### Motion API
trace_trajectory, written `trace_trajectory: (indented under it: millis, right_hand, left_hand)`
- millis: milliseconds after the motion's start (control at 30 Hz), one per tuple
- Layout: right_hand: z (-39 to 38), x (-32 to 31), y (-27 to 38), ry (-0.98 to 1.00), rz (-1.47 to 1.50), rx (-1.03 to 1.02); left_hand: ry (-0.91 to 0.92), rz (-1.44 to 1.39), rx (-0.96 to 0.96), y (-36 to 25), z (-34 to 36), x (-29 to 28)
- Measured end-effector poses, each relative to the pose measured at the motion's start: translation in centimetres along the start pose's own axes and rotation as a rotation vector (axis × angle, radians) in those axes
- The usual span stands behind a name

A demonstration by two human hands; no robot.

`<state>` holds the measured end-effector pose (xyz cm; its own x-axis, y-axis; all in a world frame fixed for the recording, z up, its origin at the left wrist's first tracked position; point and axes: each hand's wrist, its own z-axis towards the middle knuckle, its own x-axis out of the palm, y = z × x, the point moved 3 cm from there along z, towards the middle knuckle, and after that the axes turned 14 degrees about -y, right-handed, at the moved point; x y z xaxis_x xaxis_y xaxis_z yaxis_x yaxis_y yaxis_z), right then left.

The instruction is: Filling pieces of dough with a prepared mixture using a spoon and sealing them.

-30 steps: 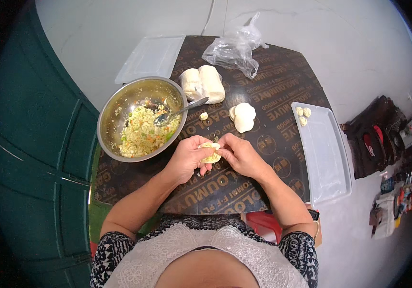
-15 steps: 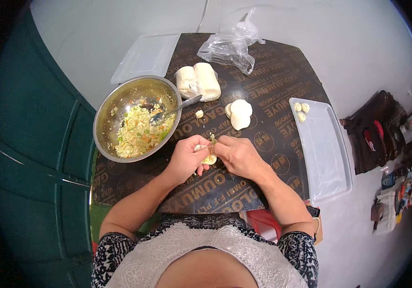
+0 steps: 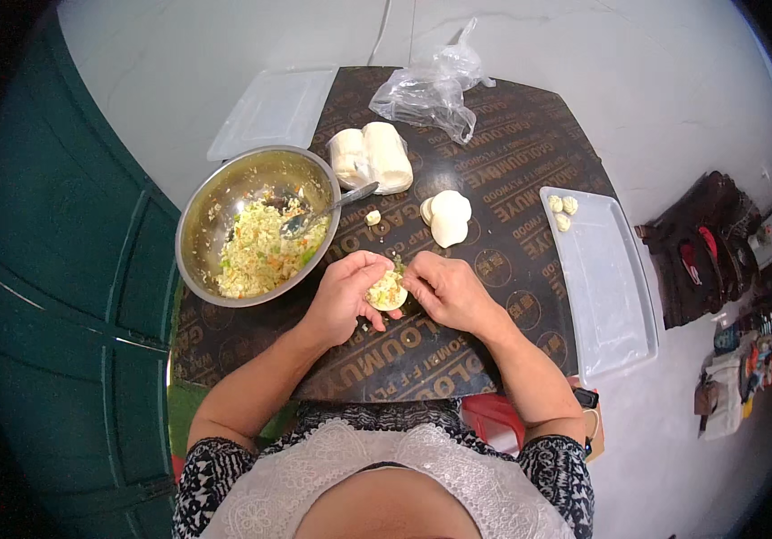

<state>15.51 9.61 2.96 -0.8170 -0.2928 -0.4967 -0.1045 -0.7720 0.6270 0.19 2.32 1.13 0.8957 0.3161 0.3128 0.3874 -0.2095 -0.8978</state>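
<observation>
A round white dumpling wrapper (image 3: 391, 300) lies across the fingers of my left hand (image 3: 343, 293), topped with chopped yellow-green filling. The left thumb is bent over its side. My right hand (image 3: 451, 289) has its thumb and fingertips pinched on the wrapper's right edge. Ahead of my hands, a few loose wrappers (image 3: 449, 220) overlap on the table. Left of them sits a small pale lump (image 3: 372, 217). To the left, a steel bowl (image 3: 190, 260) holds loose filling (image 3: 265, 250) with green and orange bits, and a spoon (image 3: 339, 203) rests in it.
Two wrapped stacks of wrappers (image 3: 388, 160) stand behind the spoon handle. A crumpled clear plastic bag (image 3: 422, 97) and a translucent flat tray or lid (image 3: 269, 112) lie at the table's far side. Along the right edge is a shallow tray (image 3: 606, 305) with several filled dumplings (image 3: 563, 222) in its far corner.
The wrapper has opened out, so more of its filling shows. My right fingers have shifted from the wrapper's top to its right edge.
</observation>
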Motion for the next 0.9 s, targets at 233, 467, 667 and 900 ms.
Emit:
trace_trajectory:
  millis: [233,467,667,900]
  right_hand:
    - [0.0,0.3,0.1,0.019,-0.055,-0.053]
    - [0.0,0.3,0.0,0.021,-0.087,-0.066]
    - [0.0,0.4,0.2,-0.001,-0.061,-0.077]
    - [0.2,0.4,0.4,0.007,0.013,0.074]
  left_hand:
    - [-0.042,0.076,0.063,0.8,0.5,0.0]
    - [-0.089,0.031,0.099,0.6,0.5,-0.1]
    - [-0.071,0.139,0.139,1.1,0.7,-0.2]
    - [-0.034,0.274,0.217,1.3,0.7,-0.3]
